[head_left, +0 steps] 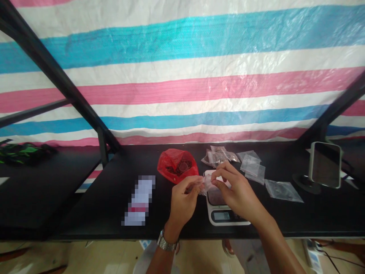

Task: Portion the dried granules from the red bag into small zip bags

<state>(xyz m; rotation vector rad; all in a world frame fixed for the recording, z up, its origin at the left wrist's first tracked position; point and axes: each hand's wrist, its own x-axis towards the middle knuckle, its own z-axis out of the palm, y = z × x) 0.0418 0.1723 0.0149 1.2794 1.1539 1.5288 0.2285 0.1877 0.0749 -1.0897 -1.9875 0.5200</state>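
Between my two hands is a small clear plastic bag [207, 184], held above the left part of a white digital scale [213, 219]. My left hand [184, 198] pinches the bag's left side, while the fingertips of my right hand [232, 186] grip its right side. Whether anything is inside the bag, I cannot tell. Behind my left hand an opened red plastic bag [168, 160] holds small dark pieces and a round cup-like thing [184, 166]. Beyond my right hand lie several filled clear bags [218, 156] in a pile.
Flat clear bags [252, 167] overlap right of the pile, with another clear bag [283, 191] nearer the front. A phone [325, 165] stands on a round-based holder at right. A blurred-out paper [139, 199] lies left. Black frame bars [57, 68] and a striped sheet [182, 91] rise behind.
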